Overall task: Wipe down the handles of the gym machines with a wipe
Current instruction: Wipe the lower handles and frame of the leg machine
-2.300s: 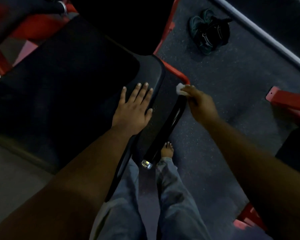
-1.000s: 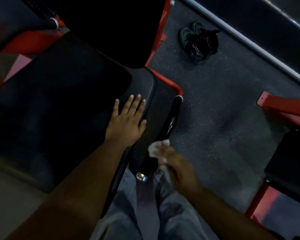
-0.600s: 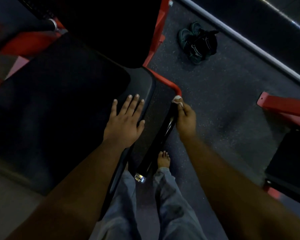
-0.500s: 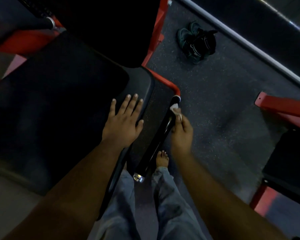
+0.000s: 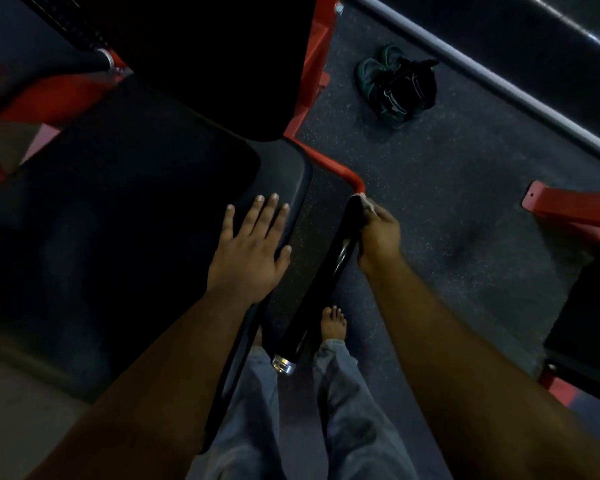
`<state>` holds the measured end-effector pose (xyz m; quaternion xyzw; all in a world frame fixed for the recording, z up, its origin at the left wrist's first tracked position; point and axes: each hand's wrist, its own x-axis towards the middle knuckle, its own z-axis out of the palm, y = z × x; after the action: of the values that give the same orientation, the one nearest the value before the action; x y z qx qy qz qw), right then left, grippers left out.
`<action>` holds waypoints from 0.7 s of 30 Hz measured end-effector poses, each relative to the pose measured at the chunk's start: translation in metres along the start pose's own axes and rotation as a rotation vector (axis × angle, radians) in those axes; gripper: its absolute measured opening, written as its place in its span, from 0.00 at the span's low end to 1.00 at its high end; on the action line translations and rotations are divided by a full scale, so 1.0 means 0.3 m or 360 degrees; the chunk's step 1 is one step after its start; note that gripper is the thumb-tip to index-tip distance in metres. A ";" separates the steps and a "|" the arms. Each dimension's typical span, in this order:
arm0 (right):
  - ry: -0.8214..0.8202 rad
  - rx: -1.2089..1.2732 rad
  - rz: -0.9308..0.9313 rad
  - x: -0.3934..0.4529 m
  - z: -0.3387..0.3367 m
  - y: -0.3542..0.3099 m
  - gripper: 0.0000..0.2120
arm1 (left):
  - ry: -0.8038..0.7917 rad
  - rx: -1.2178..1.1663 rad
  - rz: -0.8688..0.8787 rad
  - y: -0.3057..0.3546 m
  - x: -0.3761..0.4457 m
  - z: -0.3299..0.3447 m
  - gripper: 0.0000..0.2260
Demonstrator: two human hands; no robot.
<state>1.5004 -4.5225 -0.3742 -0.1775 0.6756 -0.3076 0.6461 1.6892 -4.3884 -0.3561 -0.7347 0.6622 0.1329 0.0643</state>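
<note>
The left hand (image 5: pixel 248 252) lies flat, fingers spread, on the black seat pad (image 5: pixel 125 216). The black handle (image 5: pixel 323 271) slants from its chrome cap near the person up to the red frame (image 5: pixel 343 173). The right hand (image 5: pixel 378 237) grips its upper end, pressing a white wipe (image 5: pixel 367 201) there.

The handle (image 5: pixel 321 285) is glossy black with a silver cap (image 5: pixel 283 364) at its near end, and it joins a bright red tube (image 5: pixel 340 173). A scrap of white wipe (image 5: pixel 367 201) shows at the top of the handle. The seat pad (image 5: pixel 118 202) is matte black. The floor (image 5: pixel 465 209) is dark grey, flecked with pale specks. The trousers (image 5: pixel 347 410) are faded blue-grey. Dark green shoes (image 5: pixel 395 86) with pale stripes lie on the floor. A light grey rail (image 5: pixel 499 84) runs past them, and the frame (image 5: pixel 575 209) at right is red.
</note>
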 end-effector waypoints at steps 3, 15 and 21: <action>0.0050 0.0029 0.0008 -0.102 -0.001 0.029 0.11 | 0.0011 0.0012 -0.0003 -0.001 -0.002 0.000 0.31; 0.0049 -0.0757 -0.0582 -0.360 -0.148 0.020 0.15 | 0.0014 0.0007 -0.0007 0.001 -0.002 -0.006 0.31; -0.0758 -0.2253 -0.0628 0.011 0.025 -0.218 0.15 | 0.0043 -0.0015 -0.0002 -0.001 -0.002 0.002 0.31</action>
<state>1.4972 -4.5748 -0.3344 -0.7270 0.5099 0.1348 0.4397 1.6894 -4.3876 -0.3565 -0.7370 0.6620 0.1259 0.0520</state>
